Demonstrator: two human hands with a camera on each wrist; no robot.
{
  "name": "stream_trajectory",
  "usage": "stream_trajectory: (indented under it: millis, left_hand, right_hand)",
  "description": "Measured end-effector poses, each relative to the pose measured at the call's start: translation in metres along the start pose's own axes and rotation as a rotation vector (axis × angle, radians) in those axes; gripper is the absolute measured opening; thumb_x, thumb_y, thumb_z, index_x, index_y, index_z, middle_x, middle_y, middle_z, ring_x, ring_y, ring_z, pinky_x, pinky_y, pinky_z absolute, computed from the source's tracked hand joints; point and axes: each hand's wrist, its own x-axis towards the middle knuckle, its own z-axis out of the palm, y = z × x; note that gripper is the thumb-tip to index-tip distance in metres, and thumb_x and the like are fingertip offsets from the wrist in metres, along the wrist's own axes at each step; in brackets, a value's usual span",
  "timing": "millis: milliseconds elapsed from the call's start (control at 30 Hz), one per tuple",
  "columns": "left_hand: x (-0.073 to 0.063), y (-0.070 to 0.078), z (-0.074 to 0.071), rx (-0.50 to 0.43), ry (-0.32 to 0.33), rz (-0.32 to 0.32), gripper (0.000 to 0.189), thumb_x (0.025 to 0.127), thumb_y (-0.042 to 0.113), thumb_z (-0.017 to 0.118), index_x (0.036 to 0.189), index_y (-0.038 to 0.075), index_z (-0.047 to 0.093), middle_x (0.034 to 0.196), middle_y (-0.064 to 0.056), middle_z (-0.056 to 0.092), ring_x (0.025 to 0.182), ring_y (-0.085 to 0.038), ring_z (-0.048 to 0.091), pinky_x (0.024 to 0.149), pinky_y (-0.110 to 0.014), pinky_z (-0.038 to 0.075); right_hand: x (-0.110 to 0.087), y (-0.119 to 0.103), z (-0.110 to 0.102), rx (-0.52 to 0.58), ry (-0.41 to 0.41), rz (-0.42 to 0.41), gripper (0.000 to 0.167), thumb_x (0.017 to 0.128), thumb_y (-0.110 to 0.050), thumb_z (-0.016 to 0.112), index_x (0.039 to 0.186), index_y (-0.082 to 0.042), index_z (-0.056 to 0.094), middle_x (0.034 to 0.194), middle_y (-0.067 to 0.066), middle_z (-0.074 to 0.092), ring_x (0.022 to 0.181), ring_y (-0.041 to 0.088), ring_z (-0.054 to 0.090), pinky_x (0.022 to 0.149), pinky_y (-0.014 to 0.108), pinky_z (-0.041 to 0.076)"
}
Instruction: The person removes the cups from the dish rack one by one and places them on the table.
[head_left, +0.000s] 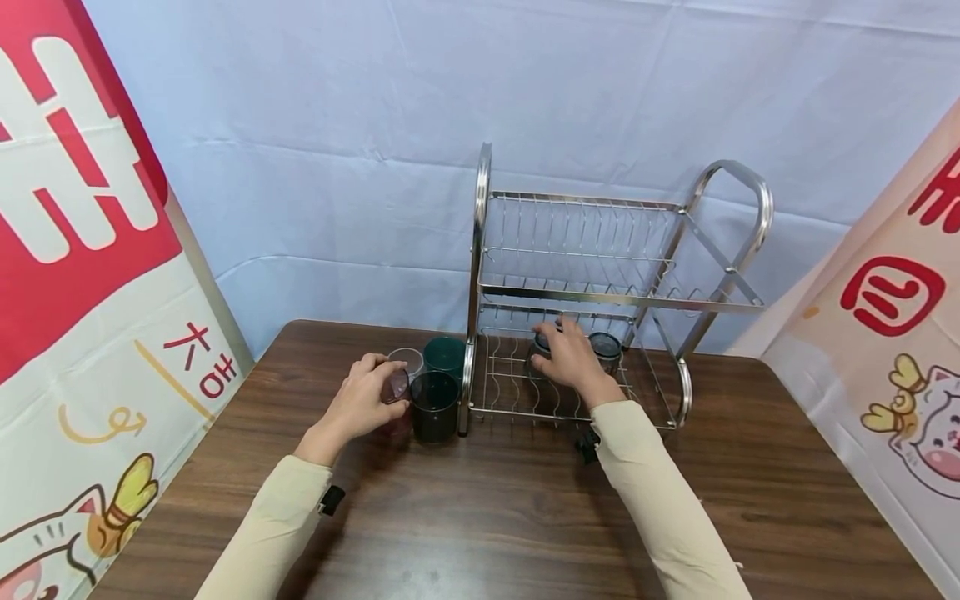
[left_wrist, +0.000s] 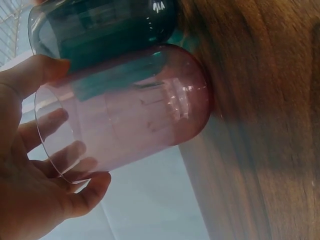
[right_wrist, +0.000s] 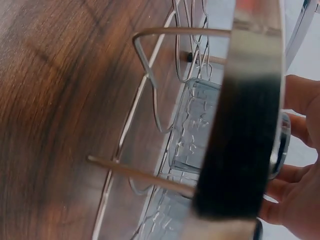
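My left hand [head_left: 360, 404] curls its thumb and fingers round the rim of a clear pink cup [left_wrist: 135, 110]. The cup stands on the wooden table, its base on the wood. Right beside it are a dark cup [head_left: 435, 408], a teal cup [head_left: 444, 354] and a colourless cup [head_left: 405, 358]. My right hand [head_left: 573, 354] reaches into the lower tier of the metal dish rack [head_left: 585, 293]. Its fingers are round the top of a clear glass jar [right_wrist: 192, 127], partly hidden by the rack's bar. A second glass jar [head_left: 604, 348] stands to its right in the rack.
The rack's wire upper tier [head_left: 577, 233] overhangs my right hand, and its left upright [head_left: 474, 275] stands close to the cups. A wooden table [head_left: 450, 517] stretches in front. A pale cloth [head_left: 337, 167] hangs behind, with printed banners [head_left: 90, 333] at the sides.
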Motion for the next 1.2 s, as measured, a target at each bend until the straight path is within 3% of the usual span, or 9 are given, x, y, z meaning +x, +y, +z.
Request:
stream_trajectory:
  millis: [200,500,800,1000,1200]
  left_hand:
    - [0.0,0.0,0.001,0.001,-0.018,-0.008,0.057,0.074,0.025,0.076,0.124,0.006,0.059,0.124,-0.022,0.044,0.11,-0.038,0.041,0.087,-0.054,0.036]
    - [0.002,-0.001,0.003,0.002,-0.044,-0.018,0.061,0.071,0.023,0.079,0.127,0.009,0.057,0.125,-0.022,0.043,0.11,-0.038,0.041,0.086,-0.054,0.037]
    - [0.003,0.001,-0.001,0.035,-0.065,-0.005,0.064,0.071,0.026,0.079,0.128,0.008,0.056,0.128,-0.024,0.043,0.112,-0.041,0.041,0.087,-0.057,0.036]
    - [0.003,0.006,-0.012,0.056,-0.039,0.001,0.064,0.07,0.029,0.079,0.127,0.008,0.057,0.13,-0.025,0.043,0.115,-0.044,0.041,0.088,-0.059,0.034]
    - [-0.002,0.007,-0.013,0.077,-0.028,0.015,0.059,0.072,0.027,0.078,0.124,0.008,0.058,0.129,-0.025,0.043,0.113,-0.043,0.042,0.086,-0.057,0.036]
  right_hand:
    - [0.004,0.003,0.002,0.07,-0.012,-0.001,0.044,0.084,-0.013,0.066,0.125,-0.003,0.053,0.117,0.027,0.043,0.105,0.04,0.041,0.082,0.052,0.038]
    - [0.006,-0.002,0.001,0.036,-0.022,0.028,0.044,0.083,-0.015,0.068,0.122,-0.004,0.054,0.108,0.023,0.046,0.095,0.035,0.044,0.077,0.049,0.039]
    - [0.006,-0.003,-0.003,0.017,-0.021,0.024,0.044,0.082,-0.016,0.07,0.121,-0.004,0.055,0.109,0.024,0.049,0.101,0.038,0.046,0.081,0.05,0.04]
    - [0.003,-0.013,-0.013,0.047,0.0,0.022,0.043,0.081,-0.015,0.07,0.121,-0.006,0.057,0.116,0.024,0.045,0.106,0.04,0.043,0.079,0.051,0.04]
    - [-0.001,-0.019,-0.017,0.056,0.005,0.023,0.042,0.082,-0.016,0.07,0.122,-0.008,0.056,0.121,0.024,0.043,0.111,0.041,0.04,0.082,0.052,0.04]
